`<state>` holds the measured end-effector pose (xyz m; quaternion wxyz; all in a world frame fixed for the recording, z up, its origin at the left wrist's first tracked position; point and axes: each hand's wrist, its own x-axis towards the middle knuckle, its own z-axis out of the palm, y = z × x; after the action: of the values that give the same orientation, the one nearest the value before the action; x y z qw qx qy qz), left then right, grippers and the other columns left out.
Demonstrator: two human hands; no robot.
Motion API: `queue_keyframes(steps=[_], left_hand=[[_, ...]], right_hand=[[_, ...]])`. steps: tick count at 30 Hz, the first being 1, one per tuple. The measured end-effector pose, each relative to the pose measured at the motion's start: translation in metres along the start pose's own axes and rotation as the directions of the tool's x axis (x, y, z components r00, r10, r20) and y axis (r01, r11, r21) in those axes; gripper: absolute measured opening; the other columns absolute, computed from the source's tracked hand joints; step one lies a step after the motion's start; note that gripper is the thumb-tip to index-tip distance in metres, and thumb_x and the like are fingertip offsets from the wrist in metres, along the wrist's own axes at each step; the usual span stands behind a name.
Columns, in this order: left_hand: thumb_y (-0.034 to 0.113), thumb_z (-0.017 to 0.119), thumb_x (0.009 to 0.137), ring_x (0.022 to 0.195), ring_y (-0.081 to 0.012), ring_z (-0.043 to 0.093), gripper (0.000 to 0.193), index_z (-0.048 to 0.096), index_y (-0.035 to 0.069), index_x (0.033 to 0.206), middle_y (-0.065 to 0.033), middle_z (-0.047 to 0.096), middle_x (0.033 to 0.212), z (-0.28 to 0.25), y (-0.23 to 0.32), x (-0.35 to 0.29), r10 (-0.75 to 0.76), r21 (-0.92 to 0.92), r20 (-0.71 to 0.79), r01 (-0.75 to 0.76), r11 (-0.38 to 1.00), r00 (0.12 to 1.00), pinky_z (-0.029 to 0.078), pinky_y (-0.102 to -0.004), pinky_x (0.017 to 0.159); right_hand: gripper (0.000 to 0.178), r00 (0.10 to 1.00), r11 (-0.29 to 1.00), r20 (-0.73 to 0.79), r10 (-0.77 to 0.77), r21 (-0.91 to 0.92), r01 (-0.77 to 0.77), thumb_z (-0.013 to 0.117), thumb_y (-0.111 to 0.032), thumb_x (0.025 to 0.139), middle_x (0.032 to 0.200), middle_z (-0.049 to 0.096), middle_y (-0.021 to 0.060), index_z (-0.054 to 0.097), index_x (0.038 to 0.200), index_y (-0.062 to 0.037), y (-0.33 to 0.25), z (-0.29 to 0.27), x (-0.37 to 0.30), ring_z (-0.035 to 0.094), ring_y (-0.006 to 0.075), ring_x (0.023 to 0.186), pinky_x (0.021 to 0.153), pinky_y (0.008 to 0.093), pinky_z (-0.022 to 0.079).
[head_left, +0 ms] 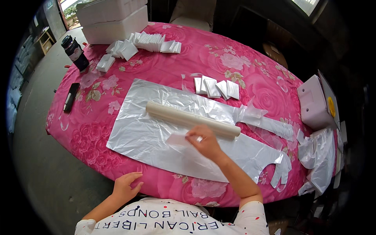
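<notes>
A white, wrinkled plastic apron (137, 129) lies flat across the table, its neck and tie strips toward the right. On top of it rests a long pale tube (188, 118), slanting down to the right. Just below the tube, my right hand (205, 143) is closed, thumb and fingertips pinching a thin translucent plastic sheet (177, 140). Whether that sheet belongs to the apron's top layer I cannot tell. At the near table edge, left of the apron's lower side, my left hand (127, 186) holds nothing, its fingers apart.
Folded white packets (216, 87) lie beyond the apron, with more packets (149, 41) farther back near white foam boxes (117, 23). A dark bottle (75, 53) and a black case (71, 97) are at left. Right: a white box (313, 102) and crumpled plastic (319, 156).
</notes>
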<state>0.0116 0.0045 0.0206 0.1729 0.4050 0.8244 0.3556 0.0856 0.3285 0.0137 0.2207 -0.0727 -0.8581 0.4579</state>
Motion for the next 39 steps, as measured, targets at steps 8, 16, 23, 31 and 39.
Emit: queue_keyframes(steps=[8,16,23,31,39], left_hand=[[0.010,0.068,0.073,0.088,-0.0275,0.063,0.028,0.063,0.004,0.100,-0.0124,0.064,0.104,0.009,0.020,0.046,0.162,-0.056,0.114,-0.157,0.986,0.980,0.052,-0.0338,0.073],[0.012,0.067,0.073,0.088,-0.0271,0.062,0.032,0.062,0.005,0.104,-0.0107,0.062,0.109,0.021,0.018,0.047,0.205,0.036,0.157,-0.213,0.976,0.966,0.052,-0.0341,0.072],[0.012,0.065,0.075,0.093,-0.0279,0.060,0.036,0.058,0.004,0.109,-0.0118,0.059,0.113,0.041,0.026,0.068,0.378,-0.025,0.224,-0.382,0.924,0.898,0.050,-0.0357,0.078],[0.026,0.064,0.079,0.120,-0.0360,0.041,0.062,0.039,0.000,0.130,-0.0207,0.036,0.136,0.079,0.056,0.104,0.395,-0.002,0.375,-0.426,0.905,0.838,0.038,-0.0403,0.097],[0.042,0.066,0.074,0.132,-0.0494,0.013,0.087,0.026,-0.002,0.138,-0.0341,0.003,0.143,0.161,0.103,0.130,0.525,0.021,0.313,-0.558,0.830,0.792,0.022,-0.0468,0.107]], right_hand=[[0.023,0.635,0.859,-0.646,0.423,0.063,-0.508,0.063,-0.018,0.082,0.081,0.064,0.0068,0.063,0.093,0.0016,0.160,-0.149,0.070,0.058,0.0157,0.069,0.066,0.0278,0.046],[0.037,0.854,0.664,-0.490,-0.175,-0.699,-0.265,0.070,-0.021,0.072,0.101,0.059,0.0160,0.059,0.102,-0.0010,0.114,-0.110,0.067,0.051,0.0330,0.101,0.091,0.0395,0.039],[0.056,0.989,0.782,0.057,0.133,-0.620,-0.070,0.069,-0.026,0.076,0.103,0.057,0.0161,0.049,0.122,-0.0011,0.037,-0.046,-0.032,0.053,0.0312,0.096,0.084,0.0393,0.044],[0.050,0.839,0.714,-0.225,0.495,-0.446,-0.541,0.063,-0.024,0.081,0.108,0.052,0.0208,0.052,0.118,0.0067,-0.042,-0.012,-0.139,0.052,0.0332,0.098,0.083,0.0386,0.044],[0.052,0.929,0.619,-0.267,0.257,-0.693,-0.371,0.052,-0.025,0.086,0.136,0.038,0.0211,0.042,0.128,0.0042,0.038,-0.085,-0.181,0.032,0.0353,0.128,0.105,0.0432,0.025]])
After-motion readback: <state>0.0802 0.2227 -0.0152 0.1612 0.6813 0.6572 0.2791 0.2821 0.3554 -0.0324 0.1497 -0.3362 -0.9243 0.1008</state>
